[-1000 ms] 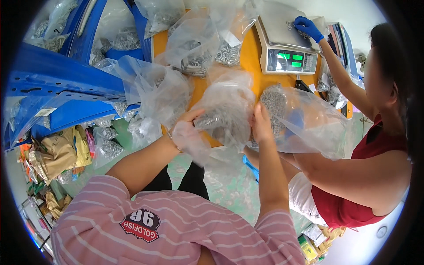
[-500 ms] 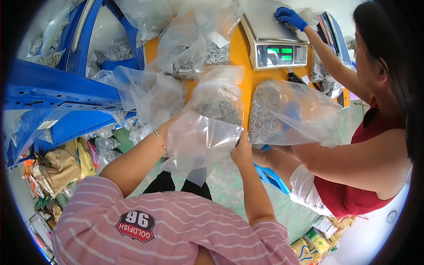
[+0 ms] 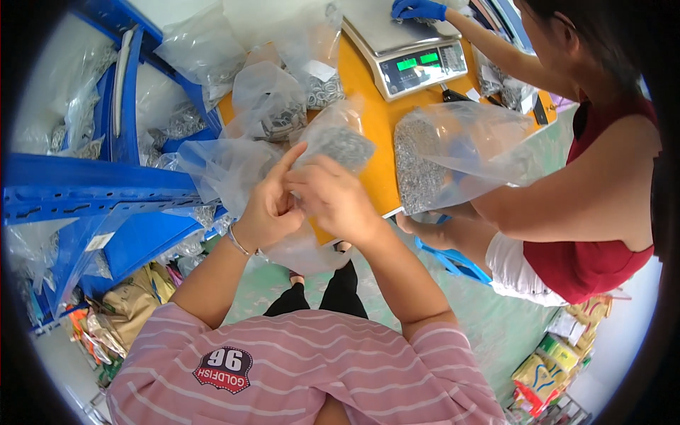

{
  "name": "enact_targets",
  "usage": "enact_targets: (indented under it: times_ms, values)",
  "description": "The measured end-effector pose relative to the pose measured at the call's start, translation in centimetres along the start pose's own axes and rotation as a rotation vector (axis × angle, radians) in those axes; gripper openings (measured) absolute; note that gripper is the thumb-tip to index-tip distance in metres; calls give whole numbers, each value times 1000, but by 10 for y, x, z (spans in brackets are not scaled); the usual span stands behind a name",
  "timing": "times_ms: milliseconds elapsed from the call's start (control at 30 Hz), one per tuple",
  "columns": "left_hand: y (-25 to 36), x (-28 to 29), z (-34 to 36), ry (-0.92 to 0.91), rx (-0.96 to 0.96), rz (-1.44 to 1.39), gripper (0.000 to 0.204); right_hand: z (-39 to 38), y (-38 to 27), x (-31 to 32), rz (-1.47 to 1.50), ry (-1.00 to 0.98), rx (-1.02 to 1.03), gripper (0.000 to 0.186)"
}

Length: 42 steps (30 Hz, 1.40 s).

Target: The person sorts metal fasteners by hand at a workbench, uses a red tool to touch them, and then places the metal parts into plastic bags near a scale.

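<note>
My left hand (image 3: 273, 205) and my right hand (image 3: 338, 202) meet at the neck of a clear plastic bag (image 3: 306, 249). My left index finger points up while its other fingers curl round the gathered plastic. The fingers of my right hand are bent in against the left, slightly blurred; what they hold is hidden. Beyond my hands, the bag's filled part with small grey metal pieces (image 3: 343, 147) lies on the orange table (image 3: 382, 149). Loose plastic hangs below my wrists, past the table edge.
A co-worker's blue-gloved hand (image 3: 419, 10) is on a weighing scale (image 3: 418, 69). A bag of small metal parts (image 3: 419, 159) rests by the co-worker's arm. More filled bags (image 3: 273, 106) stand at the back left, beside a blue metal rack (image 3: 99, 184).
My hands have come together from the two sides of the wide bag mouth, and the plastic is now gathered. The view has shifted; the co-worker's gloved hand stays at the scale.
</note>
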<state>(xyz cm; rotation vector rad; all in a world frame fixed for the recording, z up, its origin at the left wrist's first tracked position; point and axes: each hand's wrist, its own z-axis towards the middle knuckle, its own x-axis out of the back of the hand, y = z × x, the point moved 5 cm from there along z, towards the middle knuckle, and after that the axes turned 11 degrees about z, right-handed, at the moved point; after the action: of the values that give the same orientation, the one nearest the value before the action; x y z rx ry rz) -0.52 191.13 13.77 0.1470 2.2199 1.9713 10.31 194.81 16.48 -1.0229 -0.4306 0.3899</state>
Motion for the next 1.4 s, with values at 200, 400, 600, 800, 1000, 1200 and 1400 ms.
enact_targets:
  times_ms: [200,400,600,800,1000,1200,1400]
  values:
    - [-67,31,5,315,302,-204,16,-47,84,18,445,457,-238,9]
    - [-62,30,0,401,275,-170,21,-92,204,41,467,506,-636,25]
    - [-55,35,10,281,157,-177,24,-99,214,22,750,291,-976,18]
    - [-27,40,16,326,97,-41,25,-98,167,-8,753,399,-886,9]
    - [39,53,23,360,269,-175,23,-59,64,26,40,539,-239,10]
    - [74,4,54,63,269,206,26,-80,84,50,859,733,-661,17]
    - [30,-15,75,-153,294,108,49,-27,23,79,192,341,-214,58]
